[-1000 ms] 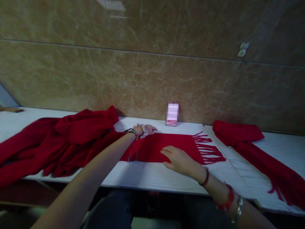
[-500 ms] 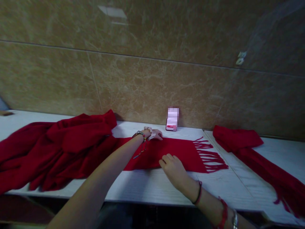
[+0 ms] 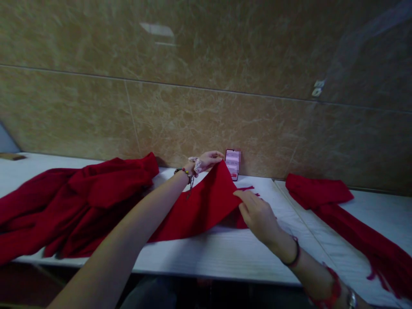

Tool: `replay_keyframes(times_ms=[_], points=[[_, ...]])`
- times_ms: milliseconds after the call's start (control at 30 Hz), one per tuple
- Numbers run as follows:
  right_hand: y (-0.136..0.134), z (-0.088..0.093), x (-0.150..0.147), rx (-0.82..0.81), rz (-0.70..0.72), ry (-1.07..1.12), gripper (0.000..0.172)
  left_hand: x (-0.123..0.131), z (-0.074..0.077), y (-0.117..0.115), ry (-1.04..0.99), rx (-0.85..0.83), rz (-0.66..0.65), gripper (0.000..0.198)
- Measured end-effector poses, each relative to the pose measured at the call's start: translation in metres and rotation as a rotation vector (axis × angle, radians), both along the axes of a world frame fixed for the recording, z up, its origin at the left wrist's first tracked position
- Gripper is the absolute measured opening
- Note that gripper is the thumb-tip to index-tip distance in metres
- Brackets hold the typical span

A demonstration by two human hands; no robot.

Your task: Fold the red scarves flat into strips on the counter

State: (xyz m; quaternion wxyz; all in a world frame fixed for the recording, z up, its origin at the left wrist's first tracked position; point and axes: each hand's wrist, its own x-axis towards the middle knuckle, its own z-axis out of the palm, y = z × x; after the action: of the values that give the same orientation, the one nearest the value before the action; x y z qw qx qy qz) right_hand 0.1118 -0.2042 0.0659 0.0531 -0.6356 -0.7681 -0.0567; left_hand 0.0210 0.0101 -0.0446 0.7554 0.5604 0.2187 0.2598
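Note:
A red fringed scarf (image 3: 206, 201) is raised off the white table between my two hands. Its upper corner is pinched in the fingers of my left hand (image 3: 210, 159), close to the phone. Lower and to the right, my right hand (image 3: 259, 212) grips another point of the same lifted edge. Below and behind the raised cloth, part of the scarf with some fringe strands rests on the table; my right hand covers most of that fringe. Leftward, the cloth runs behind my left forearm toward a heap of red fabric (image 3: 96, 197).
A phone (image 3: 232, 165) with a lit screen leans on the marbled wall (image 3: 206, 111). Another red fringed scarf (image 3: 341, 219), folded over at its upper end, lies on the white table (image 3: 180, 262) at right. A brown object (image 3: 12, 156) sits far left.
Both hands have taken hold of the scarf that lay flat and lifted its edge. My left hand rose slightly; my right hand moved right and a little up. The view tilted slightly upward.

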Motion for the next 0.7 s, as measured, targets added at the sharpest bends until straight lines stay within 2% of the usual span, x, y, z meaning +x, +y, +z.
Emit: replay_keyframes(times_ms=[100,167,233,333,467,700], points=[[0.004,0.016,0.008,0.021,-0.042,0.112,0.033,0.000,0.017,0.005,-0.173,-0.098,0.036,0.023],[0.002,0.021,0.013,-0.026,-0.024,0.102,0.034,0.003,0.019,0.004,-0.140,-0.122,0.034,0.021],[-0.003,0.020,0.016,-0.120,0.010,0.075,0.035,0.006,0.013,0.000,-0.059,-0.122,0.016,0.018],[-0.012,0.012,0.019,-0.244,0.029,0.067,0.036,0.011,-0.003,-0.009,-0.001,-0.122,-0.027,0.017],[-0.016,0.001,0.022,-0.277,0.011,0.129,0.038,0.014,-0.021,-0.014,0.028,-0.112,-0.064,0.018],[-0.022,-0.016,0.014,-0.350,0.084,0.282,0.032,0.000,-0.034,-0.016,0.091,-0.054,-0.089,0.021]])
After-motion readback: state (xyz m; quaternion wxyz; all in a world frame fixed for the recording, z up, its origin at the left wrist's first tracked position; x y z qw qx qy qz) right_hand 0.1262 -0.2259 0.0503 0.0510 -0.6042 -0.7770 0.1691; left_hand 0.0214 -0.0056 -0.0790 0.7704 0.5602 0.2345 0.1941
